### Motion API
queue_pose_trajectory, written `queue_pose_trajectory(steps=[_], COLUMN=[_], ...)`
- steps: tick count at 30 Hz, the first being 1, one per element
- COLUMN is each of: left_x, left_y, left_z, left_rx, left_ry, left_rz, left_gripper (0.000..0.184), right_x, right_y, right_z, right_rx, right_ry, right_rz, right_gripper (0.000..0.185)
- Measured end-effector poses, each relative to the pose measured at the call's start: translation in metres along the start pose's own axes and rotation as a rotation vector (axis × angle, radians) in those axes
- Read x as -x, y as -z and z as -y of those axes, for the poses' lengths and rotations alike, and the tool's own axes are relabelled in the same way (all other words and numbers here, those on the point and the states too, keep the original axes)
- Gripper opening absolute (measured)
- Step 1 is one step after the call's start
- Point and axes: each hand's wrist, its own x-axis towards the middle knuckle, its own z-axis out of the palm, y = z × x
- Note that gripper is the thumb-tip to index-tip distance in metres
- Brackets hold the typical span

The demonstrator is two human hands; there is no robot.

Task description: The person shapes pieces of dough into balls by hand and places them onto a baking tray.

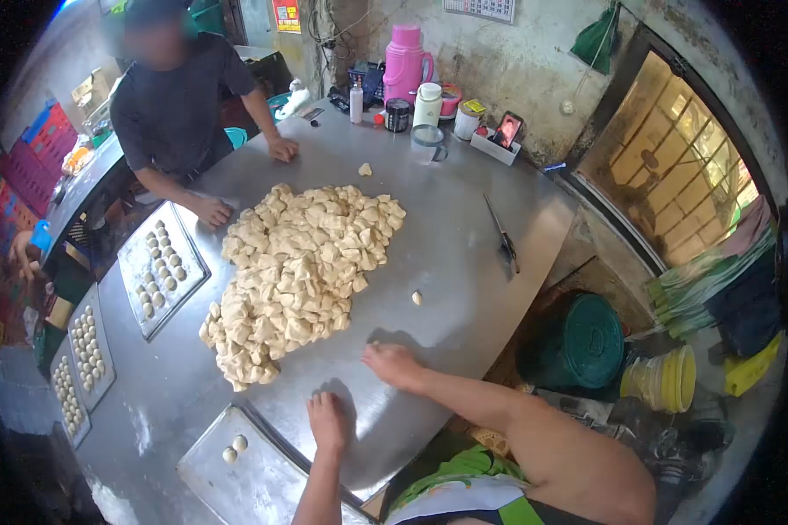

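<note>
A large heap of cut dough pieces [302,271] lies on the metal table [446,236]. My left hand [326,420] rests on the metal near the heap's lower end, its fingers curled down; whatever may be under them is hidden. To the right, my right hand [391,363] is bent over the tabletop, and its palm side cannot be seen. Close to my left hand lies a tray [263,486] with a few round dough balls [235,448]. One loose dough piece [417,297] sits right of the heap, another [365,170] beyond it.
Across the table a co-worker [179,105] has both hands on the metal. Trays of dough balls [136,254] line the left side. A knife [504,241] lies at right. Along the back stand a pink thermos [404,66] and a glass mug [427,144]. A green bin [591,341] stands below.
</note>
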Motion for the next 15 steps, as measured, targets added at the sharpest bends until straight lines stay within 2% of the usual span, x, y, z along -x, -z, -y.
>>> queue_pose_trajectory(steps=[2, 3, 6, 7, 9, 10, 12, 14, 15], left_x=[0.020, 0.029, 0.028, 0.018, -0.015, -0.020, -0.034, -0.037, -0.020], left_y=[0.012, 0.018, 0.017, 0.013, -0.001, -0.008, -0.021, -0.023, -0.020], left_z=[-0.004, -0.004, 0.002, 0.011, 0.022, 0.019, 0.007, 0.000, -0.002], left_rx=[0.063, 0.017, -0.070, -0.095, -0.150, -0.153, -0.106, -0.091, -0.081], left_ry=[-0.035, -0.071, -0.136, -0.126, -0.112, -0.105, -0.010, 0.030, -0.031], left_rz=[0.030, 0.026, 0.022, -0.017, -0.114, -0.100, -0.076, -0.086, -0.046], left_gripper=[0.010, 0.010, 0.011, 0.012, 0.015, 0.015, 0.018, 0.019, 0.018], right_x=[0.041, 0.053, 0.074, 0.068, 0.015, -0.001, -0.023, 0.000, 0.008], right_y=[-0.021, -0.019, -0.014, -0.016, -0.011, -0.008, 0.010, 0.009, 0.009], right_z=[-0.022, -0.033, -0.063, -0.064, -0.064, -0.050, -0.018, -0.006, -0.007], right_rx=[0.189, 0.187, 0.078, 0.071, 0.153, 0.143, -0.064, -0.148, -0.226], right_ry=[0.060, 0.055, 0.290, 0.287, 0.122, 0.117, -0.094, -0.040, 0.011], right_rz=[-0.076, -0.078, -0.117, -0.104, -0.029, -0.017, -0.100, -0.037, 0.034], right_gripper=[0.022, 0.022, 0.020, 0.020, 0.024, 0.024, 0.021, 0.019, 0.017])
